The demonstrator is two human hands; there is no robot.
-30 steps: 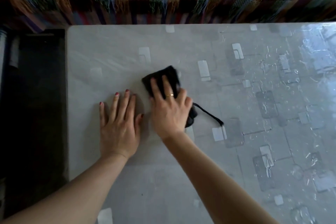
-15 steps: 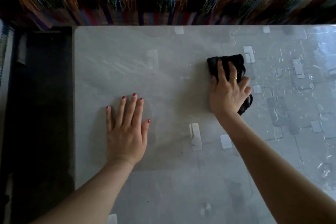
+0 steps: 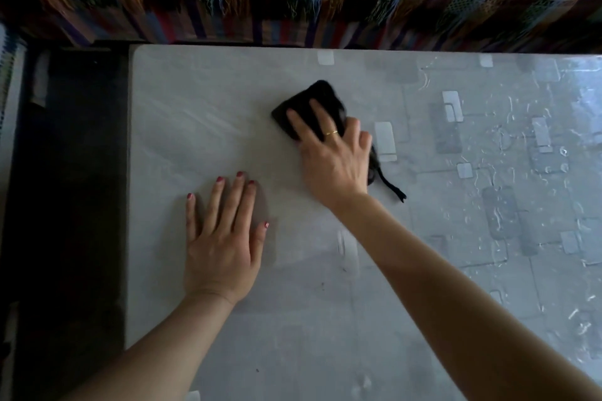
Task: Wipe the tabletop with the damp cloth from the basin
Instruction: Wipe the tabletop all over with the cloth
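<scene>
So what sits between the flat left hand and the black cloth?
Only bare grey tabletop separates the left hand from the black cloth, in the head view.

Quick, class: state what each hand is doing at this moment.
Left hand: open, flat on the tabletop, holding nothing.
Right hand: pressed down on the black cloth.

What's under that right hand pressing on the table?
Under the right hand lies a crumpled black cloth, flat on the pale grey tabletop. Its far edge and a trailing strand show past the fingers; the middle part beneath the palm is covered.
</scene>
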